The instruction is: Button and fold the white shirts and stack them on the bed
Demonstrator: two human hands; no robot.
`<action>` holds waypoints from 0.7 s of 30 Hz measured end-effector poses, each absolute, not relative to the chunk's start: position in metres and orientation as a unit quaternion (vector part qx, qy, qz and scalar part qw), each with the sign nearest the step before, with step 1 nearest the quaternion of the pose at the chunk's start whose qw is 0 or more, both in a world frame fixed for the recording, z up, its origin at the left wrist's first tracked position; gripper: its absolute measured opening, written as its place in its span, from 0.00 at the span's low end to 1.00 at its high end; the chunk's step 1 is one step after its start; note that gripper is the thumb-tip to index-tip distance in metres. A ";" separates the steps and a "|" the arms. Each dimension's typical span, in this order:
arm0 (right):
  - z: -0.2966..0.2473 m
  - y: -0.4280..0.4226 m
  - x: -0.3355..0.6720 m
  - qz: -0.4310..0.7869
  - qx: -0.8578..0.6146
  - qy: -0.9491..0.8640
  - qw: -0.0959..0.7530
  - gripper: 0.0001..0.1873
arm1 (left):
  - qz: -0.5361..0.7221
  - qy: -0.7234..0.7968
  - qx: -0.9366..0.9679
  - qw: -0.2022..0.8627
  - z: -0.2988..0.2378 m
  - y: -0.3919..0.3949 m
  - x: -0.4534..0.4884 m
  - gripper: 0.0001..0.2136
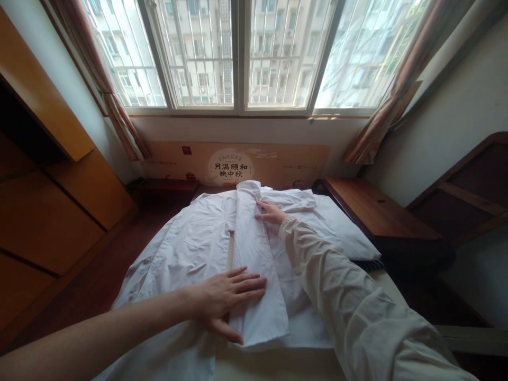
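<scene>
A white shirt (190, 248) lies spread on a bed, collar toward the window, with its right side folded inward into a long panel (254, 264). My left hand (226, 299) lies flat on the near end of that folded panel, fingers stretched out. My right hand (270, 211), in a beige sleeve, presses flat on the shirt close to the collar (248, 188). Neither hand grips anything.
A white pillow (349, 233) lies to the right of the shirt. A dark wooden bedside table (369, 206) stands at the right, wooden cabinets (59, 201) at the left. A barred window (238, 53) with curtains and a printed board (232, 165) sit beyond the bed.
</scene>
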State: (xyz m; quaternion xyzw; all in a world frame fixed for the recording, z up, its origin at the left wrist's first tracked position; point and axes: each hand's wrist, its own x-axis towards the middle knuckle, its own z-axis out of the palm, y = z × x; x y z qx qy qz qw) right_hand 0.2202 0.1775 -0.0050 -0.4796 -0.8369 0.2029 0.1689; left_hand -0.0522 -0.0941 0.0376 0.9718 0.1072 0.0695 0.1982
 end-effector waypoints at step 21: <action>-0.002 0.167 0.218 0.190 -0.494 -0.834 0.156 0.45 | 0.127 0.218 0.959 0.126 0.039 -0.154 -0.074 0.11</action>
